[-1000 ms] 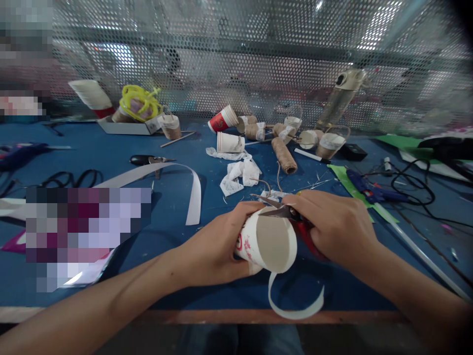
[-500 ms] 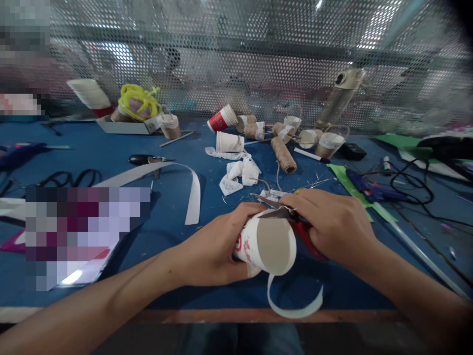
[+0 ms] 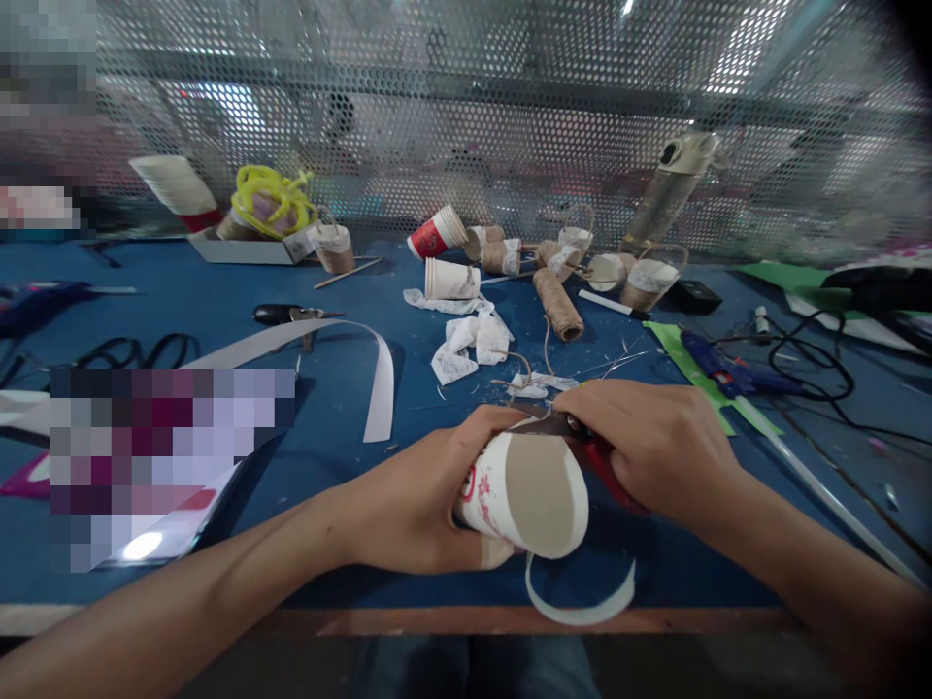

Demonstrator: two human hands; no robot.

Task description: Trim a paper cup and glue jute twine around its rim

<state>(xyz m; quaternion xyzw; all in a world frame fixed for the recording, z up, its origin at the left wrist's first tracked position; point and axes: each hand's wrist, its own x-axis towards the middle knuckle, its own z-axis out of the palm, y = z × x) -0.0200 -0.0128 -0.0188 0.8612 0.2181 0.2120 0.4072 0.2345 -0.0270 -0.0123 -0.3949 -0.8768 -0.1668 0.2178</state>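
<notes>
My left hand [image 3: 429, 495] is wrapped round a white paper cup [image 3: 495, 490] with red print, its round end tilted toward me. In my right hand [image 3: 648, 437] is a pair of scissors [image 3: 603, 466] with red handles. The blades lie along the cup's upper edge and look nearly closed; their tips are partly hidden by the cup and my left fingers. A curled white paper strip [image 3: 582, 616] lies below the cup, near the table's front edge. Whether the strip still joins the cup is unclear.
Behind my hands lie a twine roll [image 3: 559, 306], crumpled lace ribbon [image 3: 466, 349] and several small twine-wrapped cups [image 3: 650, 283]. A glue gun [image 3: 728, 369] with cables is at right. At left are a long white strip [image 3: 380, 388], black-handled scissors [image 3: 281, 314] and a blurred-out screen [image 3: 175, 466].
The scissor blades have come together along the cup's edge. The cup has tipped slightly, its round end shifting a little down and right. Surrounding objects stay put.
</notes>
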